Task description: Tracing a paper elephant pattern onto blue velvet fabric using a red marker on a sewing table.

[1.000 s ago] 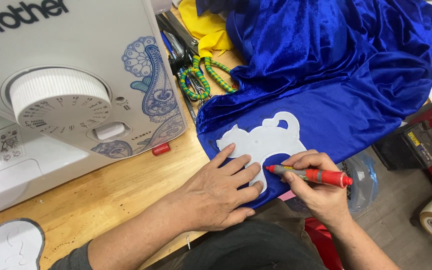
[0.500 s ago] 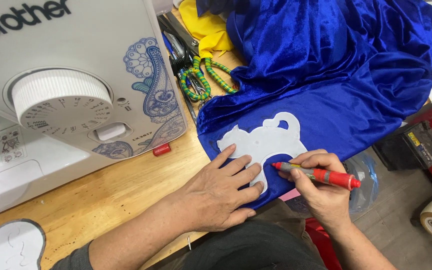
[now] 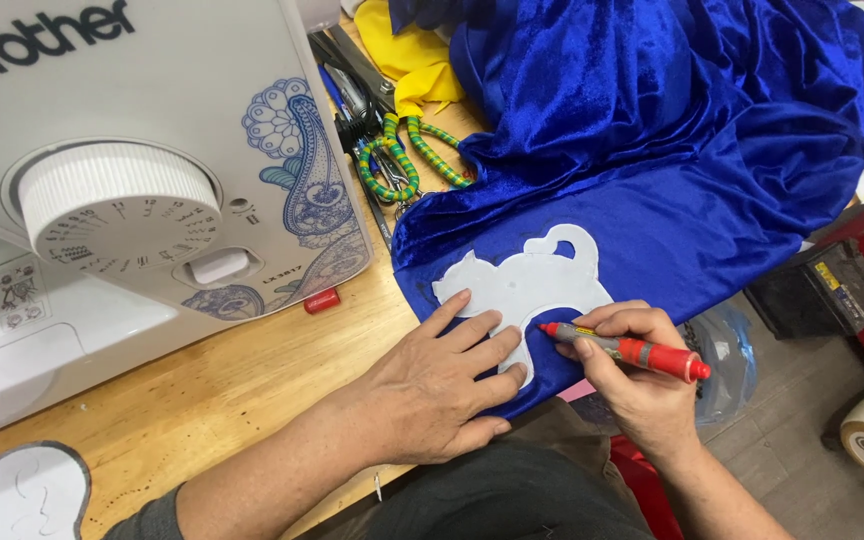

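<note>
Two hands work near us: our left hand (image 3: 442, 385) lies flat with open fingers on the thin, bendy white cat shape (image 3: 522, 285) on soft, slippery blue cloth (image 3: 692, 200), while our right hand (image 3: 632, 375) pinches a red marker (image 3: 622, 350).

Left hand (image 3: 442, 385) flat on white cat-shaped template (image 3: 527, 285), red marker (image 3: 624, 350) in right hand (image 3: 632, 385).

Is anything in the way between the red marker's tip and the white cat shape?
Nothing visible. The right hand holds the marker with its tip right at the lower edge of the cat shape. The left hand presses on the shape just beside the tip, not across it.
</note>
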